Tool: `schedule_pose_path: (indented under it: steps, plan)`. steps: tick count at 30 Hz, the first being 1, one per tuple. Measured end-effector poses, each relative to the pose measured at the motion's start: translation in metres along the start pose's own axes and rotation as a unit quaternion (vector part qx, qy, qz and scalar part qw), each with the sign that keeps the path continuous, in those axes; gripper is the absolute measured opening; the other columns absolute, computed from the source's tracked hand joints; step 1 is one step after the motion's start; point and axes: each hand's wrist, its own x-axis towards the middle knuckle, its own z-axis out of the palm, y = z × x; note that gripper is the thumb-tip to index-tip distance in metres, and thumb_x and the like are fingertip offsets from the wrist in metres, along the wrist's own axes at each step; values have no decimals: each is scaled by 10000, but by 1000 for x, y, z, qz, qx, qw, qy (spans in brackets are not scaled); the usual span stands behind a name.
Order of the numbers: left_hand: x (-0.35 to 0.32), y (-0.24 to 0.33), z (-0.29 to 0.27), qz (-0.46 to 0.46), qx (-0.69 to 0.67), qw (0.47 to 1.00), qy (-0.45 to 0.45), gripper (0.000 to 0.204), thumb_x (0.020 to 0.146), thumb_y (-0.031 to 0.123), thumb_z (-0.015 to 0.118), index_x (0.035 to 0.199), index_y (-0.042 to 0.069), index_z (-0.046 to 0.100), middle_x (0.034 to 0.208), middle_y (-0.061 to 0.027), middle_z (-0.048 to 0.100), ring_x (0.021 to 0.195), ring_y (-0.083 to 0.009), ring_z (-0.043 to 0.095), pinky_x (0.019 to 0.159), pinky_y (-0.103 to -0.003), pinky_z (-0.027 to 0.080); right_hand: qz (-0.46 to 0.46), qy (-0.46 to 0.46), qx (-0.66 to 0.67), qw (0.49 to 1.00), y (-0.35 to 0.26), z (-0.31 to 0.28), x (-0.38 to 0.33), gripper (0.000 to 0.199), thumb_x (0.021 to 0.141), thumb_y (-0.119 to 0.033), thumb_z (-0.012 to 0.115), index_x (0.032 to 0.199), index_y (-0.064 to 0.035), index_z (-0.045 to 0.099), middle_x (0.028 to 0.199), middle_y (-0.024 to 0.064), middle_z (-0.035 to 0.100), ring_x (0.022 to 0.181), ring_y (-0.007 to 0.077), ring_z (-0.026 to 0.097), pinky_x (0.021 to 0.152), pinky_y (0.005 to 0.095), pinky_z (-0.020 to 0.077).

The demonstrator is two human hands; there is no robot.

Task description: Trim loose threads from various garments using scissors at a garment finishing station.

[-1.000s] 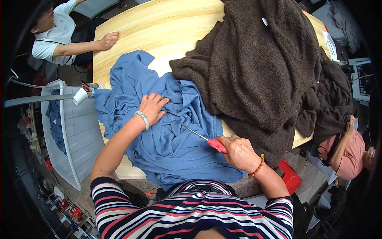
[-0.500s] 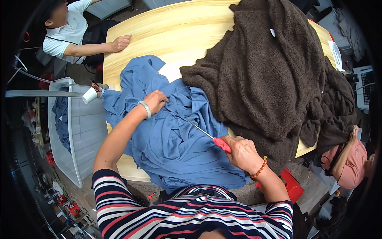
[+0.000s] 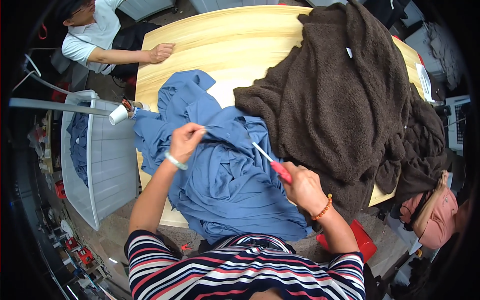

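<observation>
From the head view, the scissors (image 3: 272, 162) lie in the air just over the blue cloth (image 3: 225, 185). Their long line runs slanted: the red handle sits low and near the person, and the thin silver blades point up and away, toward the left hand (image 3: 186, 141). The right hand (image 3: 304, 187) is closed tight around the red handle. The left hand pinches a fold of the blue cloth and lifts it up a bit.

The blue cloth lies bunched on a light wooden table (image 3: 225, 45) and hangs over the near edge. A big fuzzy brown blanket (image 3: 345, 105) lies beside the blue cloth, touching it. Across the table from the blue cloth, another person's hand (image 3: 161, 51) rests on the wood. A white bin (image 3: 107, 160) stands on the floor just beside the blue cloth.
</observation>
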Motion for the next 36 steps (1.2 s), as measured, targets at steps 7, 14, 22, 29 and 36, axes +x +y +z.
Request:
schedule_pose_path:
  steps: [7,14,22,29,36]
  plan:
    - [-144,-104,-72,-117,281,837,455,863,804,324,792,1438,-33,327,1447,-195,386,1321,-314,394,1105,-402,317,39,-49,77,995,23,27,5,357,871,-205,663,1196,-80,587,951,216,668,939,416,635,811,451,506]
    - [-172,-135,-2,-177,-268,906,276,923,752,346,827,1428,-42,331,1403,-176,450,1254,-258,485,1021,-377,434,-28,-90,211,973,31,95,61,615,861,-176,656,1426,-113,420,1204,256,612,1116,441,584,959,423,466]
    - [-105,-78,51,-32,-114,985,129,784,721,291,836,1335,-28,466,1241,-148,606,1118,-237,586,942,-353,472,-17,-141,394,908,73,125,54,561,889,-30,610,1413,15,416,1344,123,556,1242,185,514,1056,298,375]
    - [-41,-89,45,44,-55,987,143,636,773,267,769,1287,-15,521,1223,-157,623,1131,-252,593,969,-354,449,-1,-77,337,938,43,131,65,726,832,-276,742,1417,-6,409,1289,139,591,1181,200,553,1008,311,411]
    - [28,-102,0,100,-91,983,122,517,820,173,703,1268,-24,540,1231,-117,629,1133,-193,581,972,-330,447,-9,-74,410,909,19,141,124,636,892,-244,685,1415,-13,406,1344,125,546,1241,186,507,1052,301,373]
